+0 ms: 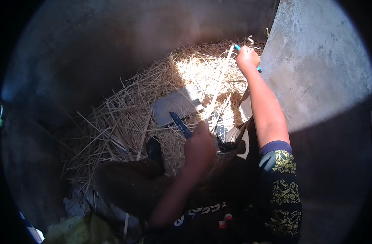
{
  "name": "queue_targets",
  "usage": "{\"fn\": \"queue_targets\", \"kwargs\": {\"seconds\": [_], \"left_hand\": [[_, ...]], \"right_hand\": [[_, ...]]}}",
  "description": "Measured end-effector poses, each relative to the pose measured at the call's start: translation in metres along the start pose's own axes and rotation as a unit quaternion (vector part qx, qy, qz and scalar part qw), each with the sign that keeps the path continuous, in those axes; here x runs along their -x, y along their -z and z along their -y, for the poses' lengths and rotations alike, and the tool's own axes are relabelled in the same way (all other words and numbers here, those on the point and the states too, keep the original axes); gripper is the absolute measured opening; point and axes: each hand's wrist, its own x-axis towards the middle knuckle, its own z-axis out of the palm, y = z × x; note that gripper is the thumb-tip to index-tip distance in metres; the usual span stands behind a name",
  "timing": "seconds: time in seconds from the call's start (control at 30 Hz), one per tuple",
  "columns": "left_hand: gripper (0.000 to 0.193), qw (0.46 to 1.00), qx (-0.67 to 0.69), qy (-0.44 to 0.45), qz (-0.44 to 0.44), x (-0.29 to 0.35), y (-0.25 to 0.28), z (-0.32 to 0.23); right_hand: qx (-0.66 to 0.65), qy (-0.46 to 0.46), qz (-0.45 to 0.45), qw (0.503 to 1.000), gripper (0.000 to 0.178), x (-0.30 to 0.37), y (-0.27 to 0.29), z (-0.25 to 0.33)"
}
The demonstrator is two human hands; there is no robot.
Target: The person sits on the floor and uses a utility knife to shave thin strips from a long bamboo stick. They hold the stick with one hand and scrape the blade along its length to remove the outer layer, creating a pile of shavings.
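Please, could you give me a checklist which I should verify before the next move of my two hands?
1. Left hand has a closed grip on the dark-bladed knife: ok.
2. Knife tip points away from the torso: ok.
3. Right hand has a closed grip on the teal tool: ok.
4. Pale strip spans the space between the hands: ok.
5. Left hand also holds the strip's near end: cannot tell, too dark there.
6. Even light on both hands: not ok, the right is bright, the left in shadow.

Litter of pale, straw-like strips [125, 110]; grey flat slab [179, 102] lying on top
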Motion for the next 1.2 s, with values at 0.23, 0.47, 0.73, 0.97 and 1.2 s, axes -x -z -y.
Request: {"fn": "queue_targets", "kwargs": {"seconds": [0.23,0.47,0.73,0.97,1.2], "left_hand": [[0.028,0.989,0.116,0.091,0.003,-0.011,0.021,0.011],[0.035,0.966,0.236,0.109,0.011,-0.012,0.028,0.007],[0.036,0.985,0.139,0.098,-0.039,-0.009,0.026,0.012],[0.035,0.991,0.063,0.112,-0.019,-0.01,0.023,0.008],[0.033,0.992,0.066,0.109,-0.002,0.016,0.028,-0.007]], "right_hand": [[-0.148,-0.08,0.042,0.985,0.026,-0.001,0.052,-0.005],[-0.103,0.178,0.058,0.977,0.014,0.059,0.07,0.036],[-0.04,0.314,0.01,0.949,0.016,0.073,0.025,0.055],[-0.044,0.207,-0.05,0.976,0.015,0.026,0.008,0.044],[-0.077,-0.063,0.069,0.993,0.02,-0.012,0.019,0.018]]}}
